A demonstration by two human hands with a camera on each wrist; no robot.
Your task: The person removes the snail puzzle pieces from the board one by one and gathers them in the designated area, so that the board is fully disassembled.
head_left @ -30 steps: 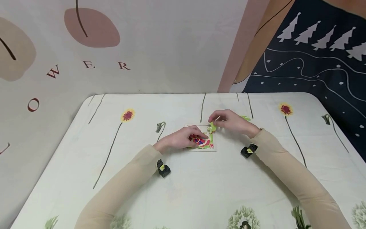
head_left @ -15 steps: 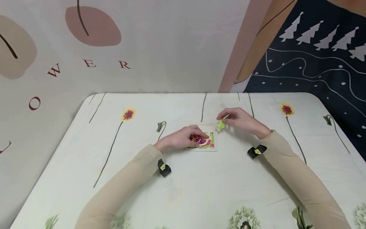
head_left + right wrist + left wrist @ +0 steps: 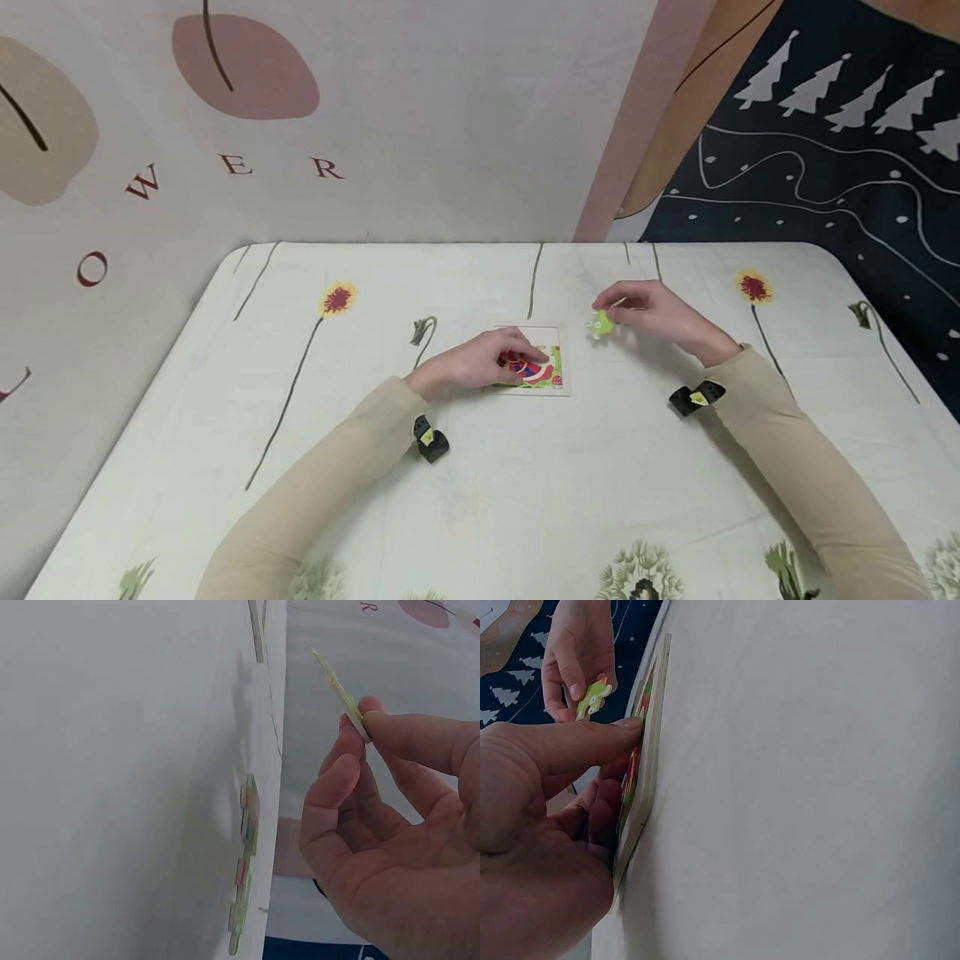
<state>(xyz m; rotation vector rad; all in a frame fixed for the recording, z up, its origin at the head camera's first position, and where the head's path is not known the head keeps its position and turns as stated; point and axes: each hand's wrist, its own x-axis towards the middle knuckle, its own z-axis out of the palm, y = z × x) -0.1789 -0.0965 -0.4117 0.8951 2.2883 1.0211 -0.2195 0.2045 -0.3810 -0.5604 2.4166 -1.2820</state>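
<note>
A flat jigsaw board (image 3: 543,336) with a red, blue and green picture lies on the table; its upper part shows bare and pale. My left hand (image 3: 480,358) rests on the picture, covering its left side. In the left wrist view, the thumb (image 3: 592,745) touches the picture face and the other fingers lie bent on it. Right of the board, my right hand (image 3: 654,315) pinches a light green jigsaw piece (image 3: 601,324) between thumb and fingers. The right wrist view shows this piece (image 3: 343,700) edge-on, held above the tabletop.
Several loose jigsaw pieces (image 3: 247,817) lie on the table below the right hand in the right wrist view; the head view hides them behind that hand. A flower-printed white cloth (image 3: 525,483) covers the table. Patterned hangings (image 3: 450,125) stand behind it.
My right hand has drawn away to the right from the board's upper right corner, carrying the green jigsaw piece. The left hand stays on the board.
</note>
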